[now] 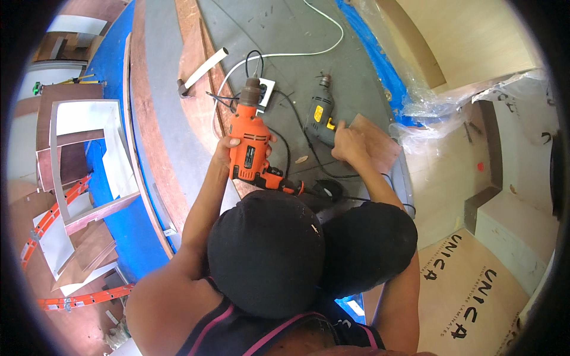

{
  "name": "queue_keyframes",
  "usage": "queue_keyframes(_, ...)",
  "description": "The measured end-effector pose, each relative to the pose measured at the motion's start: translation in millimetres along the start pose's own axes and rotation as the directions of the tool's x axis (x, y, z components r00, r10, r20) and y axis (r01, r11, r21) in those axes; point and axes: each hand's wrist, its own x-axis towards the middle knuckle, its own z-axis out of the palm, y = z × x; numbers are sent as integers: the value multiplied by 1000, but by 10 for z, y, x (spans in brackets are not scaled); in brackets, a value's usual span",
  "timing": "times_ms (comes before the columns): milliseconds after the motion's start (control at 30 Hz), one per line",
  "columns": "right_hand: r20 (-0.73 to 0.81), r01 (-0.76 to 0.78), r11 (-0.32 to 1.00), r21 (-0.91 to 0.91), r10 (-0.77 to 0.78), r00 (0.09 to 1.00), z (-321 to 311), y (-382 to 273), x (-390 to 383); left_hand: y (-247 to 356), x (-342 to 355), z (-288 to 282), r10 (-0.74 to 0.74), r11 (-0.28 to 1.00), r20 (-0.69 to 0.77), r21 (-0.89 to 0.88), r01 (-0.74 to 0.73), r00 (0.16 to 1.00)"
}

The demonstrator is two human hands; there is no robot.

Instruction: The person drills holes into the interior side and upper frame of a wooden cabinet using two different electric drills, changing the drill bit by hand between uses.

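My left hand [224, 149] is wrapped round the body of an orange power drill [246, 142], its chuck pointing away from me. To the right, a grey corded drill [320, 113] with a yellow label and trigger lies on the grey surface. My right hand [349, 145] is closed at that drill's handle; its fingertips are partly hidden. Beside the right hand is a square wooden piece [377, 142]. Beyond the orange drill sit a white socket block [265, 96] with a black plug and a hammer [205, 68] with a pale handle.
Long wooden strips [196, 44] lie along the left side of the grey surface [285, 29]. A white cable [297, 54] and black cords cross it. At left are an orange ladder [56, 216] and a white frame [53, 133]. Plastic-wrapped boards [475, 41] stand at far right.
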Motion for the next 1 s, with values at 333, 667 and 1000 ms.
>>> queue_keyframes(333,-244,125,991,-37,-130,961,62,-239,195,26,266,-334,169,899,-303,437,-21,938)
queue_keyframes(667,-721,369,837,404,43,692,-101,888,-1148,-300,1201,-541,-13,826,-338,527,200,941)
queue_keyframes(1000,-650,600,346,721,637,414,-128,1158,-3269,-217,1501,-648,-84,809,-336,527,261,938)
